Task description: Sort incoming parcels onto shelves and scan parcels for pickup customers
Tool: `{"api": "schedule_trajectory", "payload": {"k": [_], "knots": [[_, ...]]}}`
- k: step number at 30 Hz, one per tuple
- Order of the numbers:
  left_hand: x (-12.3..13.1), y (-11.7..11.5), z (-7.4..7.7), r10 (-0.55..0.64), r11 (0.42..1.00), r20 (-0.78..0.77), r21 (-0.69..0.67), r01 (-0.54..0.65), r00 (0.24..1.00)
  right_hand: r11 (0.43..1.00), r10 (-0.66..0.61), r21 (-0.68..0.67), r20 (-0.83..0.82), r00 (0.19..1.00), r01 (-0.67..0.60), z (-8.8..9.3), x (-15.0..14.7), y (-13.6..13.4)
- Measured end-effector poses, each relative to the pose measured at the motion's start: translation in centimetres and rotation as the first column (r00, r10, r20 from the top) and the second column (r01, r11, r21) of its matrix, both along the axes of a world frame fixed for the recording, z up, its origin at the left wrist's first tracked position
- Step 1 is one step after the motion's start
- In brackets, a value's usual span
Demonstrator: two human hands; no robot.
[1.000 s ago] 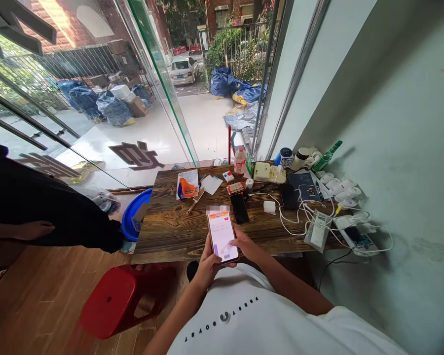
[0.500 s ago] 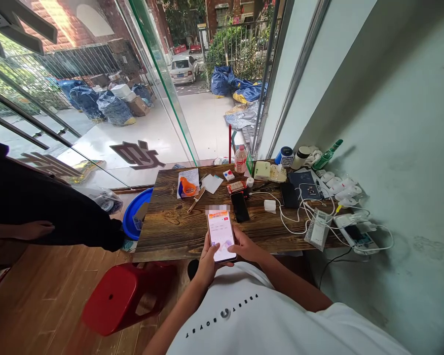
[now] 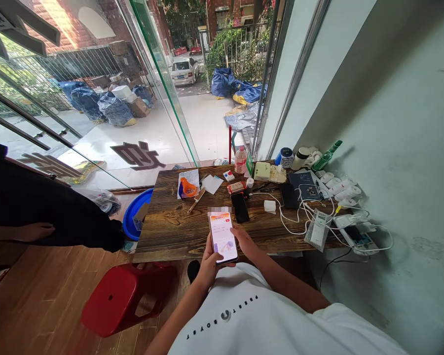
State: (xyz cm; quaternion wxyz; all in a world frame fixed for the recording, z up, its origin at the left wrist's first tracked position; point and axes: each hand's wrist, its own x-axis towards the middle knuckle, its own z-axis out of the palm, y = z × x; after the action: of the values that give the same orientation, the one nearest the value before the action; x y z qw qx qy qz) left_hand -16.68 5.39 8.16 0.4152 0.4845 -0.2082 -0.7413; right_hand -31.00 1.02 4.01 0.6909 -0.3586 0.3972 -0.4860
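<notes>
I hold a lit smartphone point(image 3: 222, 236) over the near edge of a dark wooden table point(image 3: 170, 231). My left hand point(image 3: 207, 266) is wrapped round its lower left side from beneath. My right hand point(image 3: 244, 241) rests against the phone's right edge, its fingers curled on it. A second, dark phone point(image 3: 240, 207) lies flat on the table just beyond.
Chargers, white cables point(image 3: 299, 217) and small devices crowd the table's right end by the wall. A bottle point(image 3: 240, 160), papers and an orange object point(image 3: 187, 187) lie farther back. A red stool point(image 3: 118, 298) stands at lower left, a blue basin point(image 3: 135, 212) beside the table. Another person's arm point(image 3: 25, 231) shows at left.
The phone has tilted a little and my right hand has slid up along its right edge. Little else has moved.
</notes>
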Motion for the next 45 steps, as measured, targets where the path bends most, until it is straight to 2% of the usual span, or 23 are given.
{"api": "schedule_trajectory", "payload": {"k": [4,8,11,14,16,21,25,31,36,38,42,45], "knots": [[-0.1,0.3,-0.3,-0.023,1.000,-0.029,-0.013,0.022,0.999,0.993,-0.106,0.041,-0.028,0.994,0.107,-0.1,0.5,-0.8],[-0.1,0.3,-0.6,-0.057,0.998,-0.066,-0.030,0.055,0.996,0.991,-0.129,0.025,-0.064,0.990,0.131,0.2,0.6,-0.7],[0.0,0.2,-0.8,-0.055,0.998,-0.091,-0.033,0.052,0.994,0.974,-0.193,-0.138,-0.106,0.975,0.178,0.6,0.7,0.3],[0.2,0.1,-0.7,-0.048,0.998,-0.097,-0.034,0.045,0.994,0.903,-0.306,-0.366,-0.183,0.934,0.224,0.8,0.6,1.6],[0.4,0.1,-0.6,-0.043,0.999,-0.102,-0.028,0.041,0.994,0.867,-0.340,-0.452,-0.231,0.911,0.209,0.8,0.5,2.5],[0.6,0.0,-0.7,-0.021,1.000,-0.090,-0.013,0.019,0.996,0.835,-0.334,-0.544,-0.379,0.863,0.084,0.2,0.3,3.9],[0.7,0.0,-0.7,-0.008,1.000,-0.098,-0.028,0.006,0.995,0.805,-0.333,-0.593,-0.436,0.836,0.011,0.0,0.1,4.0],[0.8,0.0,-0.6,-0.029,0.999,-0.118,-0.038,0.025,0.993,0.706,-0.433,-0.702,-0.533,0.727,-0.095,0.3,-0.7,3.7],[1.0,-0.1,-0.8,-0.032,0.999,-0.136,-0.046,0.026,0.990,0.722,-0.462,-0.685,-0.580,0.671,-0.095,0.2,-0.9,3.6],[1.1,-0.1,-0.8,-0.035,0.998,-0.138,-0.056,0.027,0.990,0.732,-0.457,-0.675,-0.585,0.670,-0.090,0.1,-0.9,3.6],[1.1,-0.2,-1.0,-0.027,0.998,-0.139,-0.067,0.017,0.990,0.713,-0.469,-0.695,-0.570,0.675,-0.091,-0.1,-0.9,3.4],[1.1,-0.3,-1.0,-0.017,0.998,-0.145,-0.066,0.008,0.989,0.727,-0.450,-0.679,-0.586,0.674,-0.104,-0.1,-0.9,3.3]]}}
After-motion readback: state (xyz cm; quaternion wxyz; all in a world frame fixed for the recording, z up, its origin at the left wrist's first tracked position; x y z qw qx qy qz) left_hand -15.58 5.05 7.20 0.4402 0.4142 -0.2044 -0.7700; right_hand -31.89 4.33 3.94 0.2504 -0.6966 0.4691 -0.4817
